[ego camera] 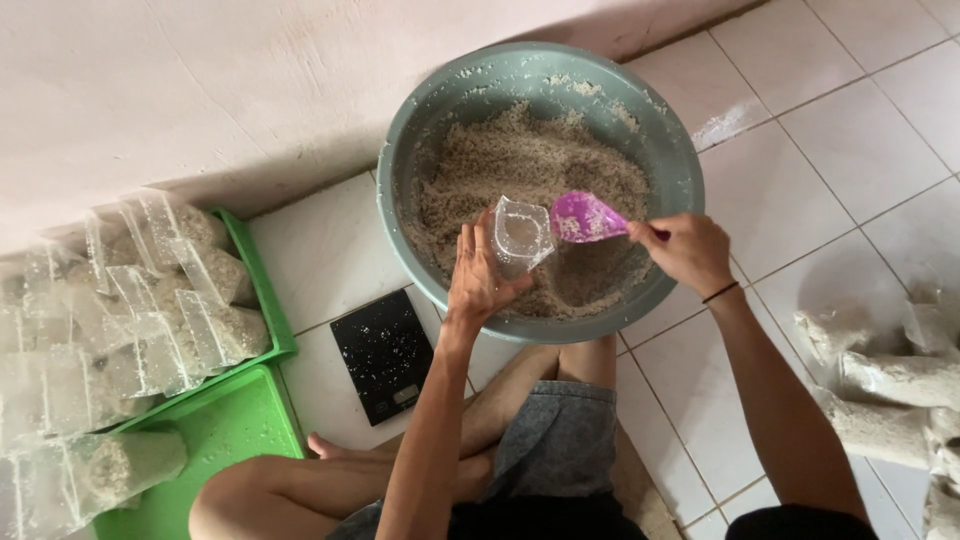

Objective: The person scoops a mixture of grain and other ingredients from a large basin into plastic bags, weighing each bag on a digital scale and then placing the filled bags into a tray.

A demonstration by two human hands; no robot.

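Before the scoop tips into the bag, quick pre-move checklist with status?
1. Clear bag held by left hand: ok.
2. Bag mouth open: ok.
3. Purple scoop gripped in right hand: ok.
4. Scoop tip at bag mouth: ok, appears to touch it.
5. Bag over grey basin, so spills fall back: ok.
6. Black scale free of bags: ok; display reading: cannot tell.

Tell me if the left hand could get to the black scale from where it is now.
Probably yes: the left hand holds a clear bag over the basin, and the black scale lies uncovered just below-left.
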